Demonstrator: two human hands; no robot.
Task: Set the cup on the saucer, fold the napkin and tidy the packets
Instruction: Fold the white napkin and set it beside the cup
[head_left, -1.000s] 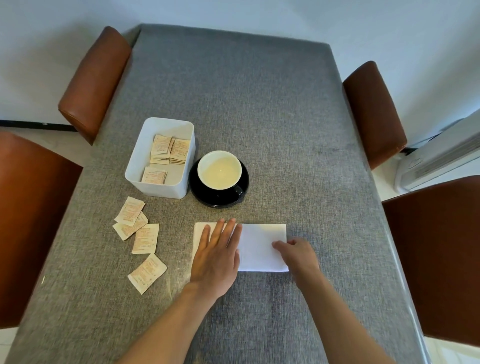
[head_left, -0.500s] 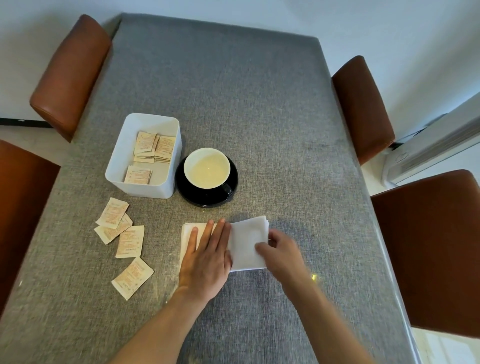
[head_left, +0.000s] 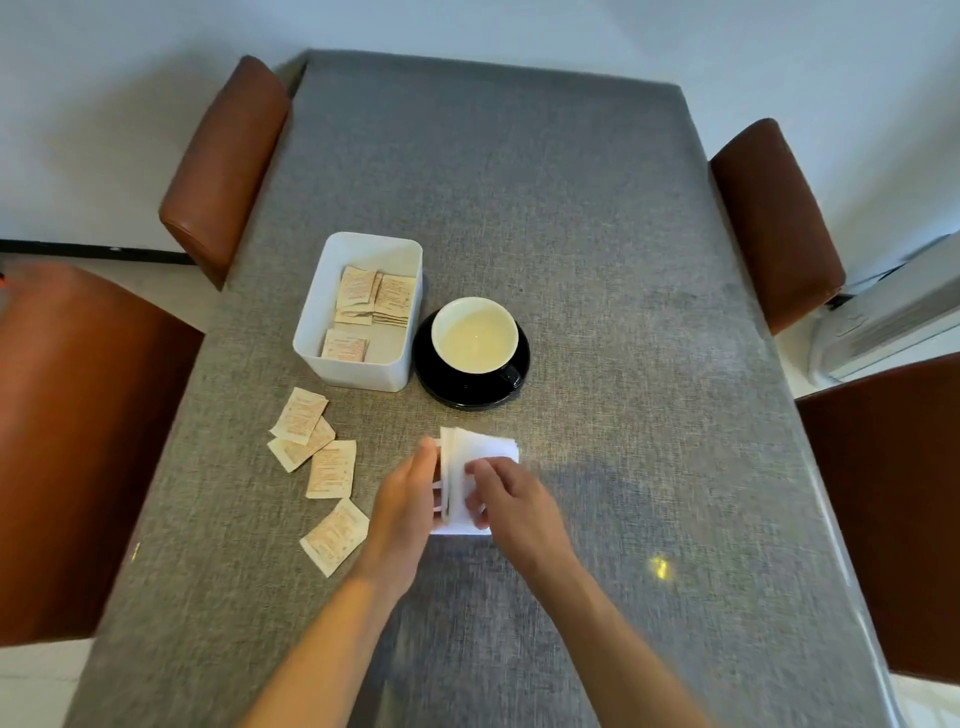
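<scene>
A white napkin (head_left: 485, 451) lies near the table's front, half folded over on itself, its right flap lifted and turned leftward. My right hand (head_left: 506, 493) pinches that flap. My left hand (head_left: 408, 499) stands on edge against the napkin's left side, fingers touching it. Behind them a cup (head_left: 475, 335), white inside and black outside, sits on a black saucer (head_left: 467, 392). A white box (head_left: 358, 312) left of the saucer holds several beige packets (head_left: 376, 296). Several more packets (head_left: 322, 467) lie loose on the cloth left of my left hand.
The table (head_left: 597, 260) is covered in grey cloth. Brown chairs stand around it: two on the left (head_left: 226, 156) (head_left: 78, 441), two on the right (head_left: 774, 218) (head_left: 893, 509). A white appliance (head_left: 893, 322) sits on the floor at the far right.
My right hand has carried the napkin's right half up and over to the left. My left hand has turned from flat on the napkin to standing on edge at its left side.
</scene>
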